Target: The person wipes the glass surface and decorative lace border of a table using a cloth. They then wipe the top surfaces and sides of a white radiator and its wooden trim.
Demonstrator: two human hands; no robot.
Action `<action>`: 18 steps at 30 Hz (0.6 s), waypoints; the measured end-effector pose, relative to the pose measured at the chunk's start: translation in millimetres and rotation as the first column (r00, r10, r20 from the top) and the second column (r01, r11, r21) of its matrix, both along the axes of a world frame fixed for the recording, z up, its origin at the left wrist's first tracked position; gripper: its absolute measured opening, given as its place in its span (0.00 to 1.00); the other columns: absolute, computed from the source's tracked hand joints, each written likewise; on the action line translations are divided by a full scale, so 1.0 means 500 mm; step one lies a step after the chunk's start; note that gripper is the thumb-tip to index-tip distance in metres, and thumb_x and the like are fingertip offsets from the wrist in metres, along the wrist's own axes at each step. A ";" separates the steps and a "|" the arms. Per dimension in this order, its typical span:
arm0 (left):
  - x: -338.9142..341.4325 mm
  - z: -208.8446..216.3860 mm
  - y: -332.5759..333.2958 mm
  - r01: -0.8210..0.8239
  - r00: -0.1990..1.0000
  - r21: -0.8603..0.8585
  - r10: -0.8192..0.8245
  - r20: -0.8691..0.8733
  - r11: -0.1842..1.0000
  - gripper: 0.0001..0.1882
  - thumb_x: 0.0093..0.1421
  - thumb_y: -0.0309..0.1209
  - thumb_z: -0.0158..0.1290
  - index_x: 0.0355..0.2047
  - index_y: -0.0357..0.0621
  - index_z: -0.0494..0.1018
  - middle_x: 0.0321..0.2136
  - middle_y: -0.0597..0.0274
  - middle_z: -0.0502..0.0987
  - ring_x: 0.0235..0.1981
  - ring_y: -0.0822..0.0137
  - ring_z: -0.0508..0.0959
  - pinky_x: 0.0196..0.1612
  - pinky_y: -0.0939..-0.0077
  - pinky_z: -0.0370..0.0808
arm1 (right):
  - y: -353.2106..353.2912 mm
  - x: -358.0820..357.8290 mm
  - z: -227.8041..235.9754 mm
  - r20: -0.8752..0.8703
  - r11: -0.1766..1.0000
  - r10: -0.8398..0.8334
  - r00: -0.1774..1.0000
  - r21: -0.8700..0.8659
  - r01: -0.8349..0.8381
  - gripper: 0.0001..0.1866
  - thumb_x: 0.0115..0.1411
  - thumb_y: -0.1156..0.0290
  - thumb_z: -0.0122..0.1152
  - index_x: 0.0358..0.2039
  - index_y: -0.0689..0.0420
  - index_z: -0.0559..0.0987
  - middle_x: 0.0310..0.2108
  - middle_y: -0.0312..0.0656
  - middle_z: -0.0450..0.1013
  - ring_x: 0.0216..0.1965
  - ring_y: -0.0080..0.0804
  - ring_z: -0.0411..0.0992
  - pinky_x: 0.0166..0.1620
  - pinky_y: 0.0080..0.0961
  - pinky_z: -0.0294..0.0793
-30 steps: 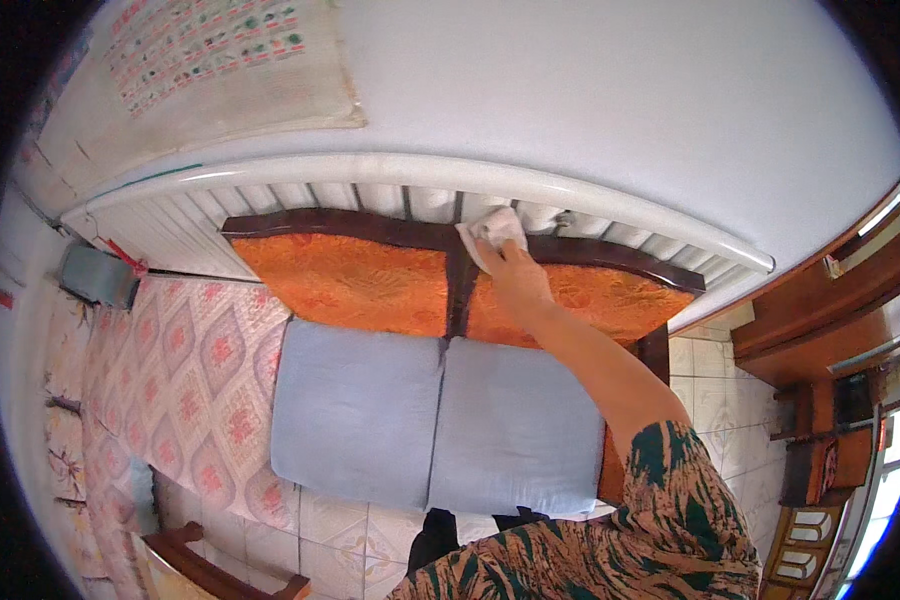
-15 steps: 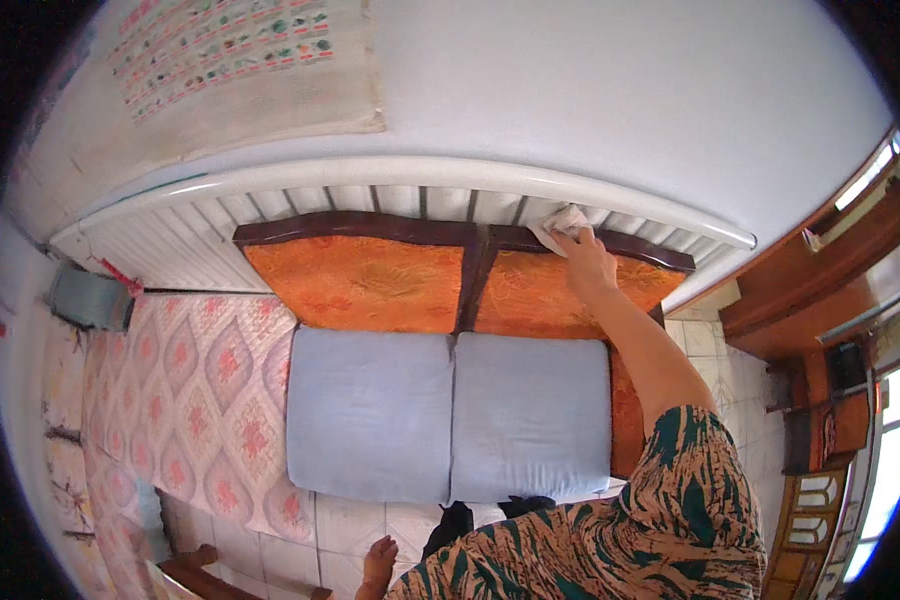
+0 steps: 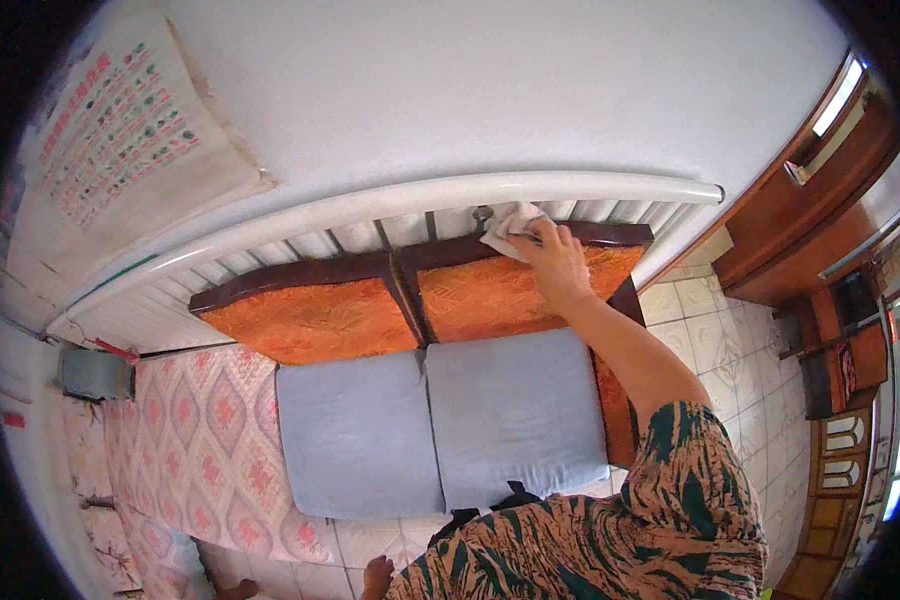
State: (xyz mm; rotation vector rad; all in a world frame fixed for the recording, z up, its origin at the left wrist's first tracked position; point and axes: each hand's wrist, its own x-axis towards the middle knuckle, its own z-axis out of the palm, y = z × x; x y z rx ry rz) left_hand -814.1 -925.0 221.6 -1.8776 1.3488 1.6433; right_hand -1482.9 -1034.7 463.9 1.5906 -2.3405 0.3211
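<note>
My right hand (image 3: pixel 560 262) is closed around a crumpled white cloth (image 3: pixel 515 230). It presses the cloth to the dark wooden top rail (image 3: pixel 610 234) of a sofa back with orange patterned panels (image 3: pixel 320 322). My right arm reaches over one of the two blue-grey seat cushions (image 3: pixel 510 410). Low in the picture, beside my patterned shirt, my left hand (image 3: pixel 378 577) hangs with its fingers curled in, and nothing shows in it.
Behind the sofa back runs a white ribbed radiator (image 3: pixel 355 238) under a thick white pipe (image 3: pixel 410 196). A pink patterned cover (image 3: pixel 210 440) lies to the left, with a grey box-shaped thing (image 3: pixel 95 375) at its far corner. Brown wooden furniture (image 3: pixel 840 445) stands on the right over pale floor tiles (image 3: pixel 715 330).
The view has turned and shifted. My right hand has slid the cloth a little left along the rail, and a small dark round piece now shows beside it. My left hand sits lower in the picture.
</note>
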 end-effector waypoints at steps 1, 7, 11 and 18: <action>-0.028 0.004 -0.010 -0.031 0.999 -0.006 0.031 -0.026 0.999 0.24 0.59 0.38 0.52 0.52 0.35 0.69 0.37 0.56 0.77 0.35 0.68 0.77 0.35 0.72 0.75 | 0.017 -0.023 0.006 -0.006 1.000 0.011 1.000 -0.005 -0.012 0.29 0.47 0.78 0.57 0.51 0.41 0.74 0.49 0.40 0.64 0.50 0.42 0.63 0.49 0.39 0.66; -0.218 0.073 -0.051 -0.086 0.986 -0.037 0.080 -0.146 0.996 0.27 0.58 0.39 0.53 0.54 0.36 0.68 0.36 0.60 0.77 0.34 0.71 0.76 0.33 0.75 0.75 | 0.145 -0.192 0.001 -0.108 0.995 -0.099 0.989 0.010 0.100 0.24 0.47 0.81 0.55 0.45 0.45 0.74 0.45 0.36 0.68 0.46 0.41 0.66 0.47 0.41 0.67; -0.226 0.030 -0.037 -0.167 0.972 -0.021 0.161 -0.171 0.986 0.27 0.58 0.39 0.54 0.55 0.37 0.67 0.35 0.61 0.77 0.33 0.71 0.76 0.32 0.75 0.74 | 0.209 -0.273 0.003 -0.107 0.943 -0.315 0.943 0.074 0.323 0.22 0.47 0.81 0.55 0.43 0.45 0.75 0.46 0.34 0.69 0.46 0.41 0.66 0.45 0.40 0.66; -0.208 0.020 -0.052 0.043 0.999 0.028 -0.042 -0.025 0.999 0.27 0.57 0.37 0.54 0.53 0.35 0.69 0.35 0.57 0.78 0.32 0.69 0.76 0.30 0.75 0.74 | 0.185 -0.253 -0.035 -0.085 0.990 -0.080 0.993 -0.121 0.069 0.19 0.46 0.80 0.55 0.40 0.47 0.76 0.44 0.33 0.71 0.44 0.41 0.67 0.44 0.37 0.67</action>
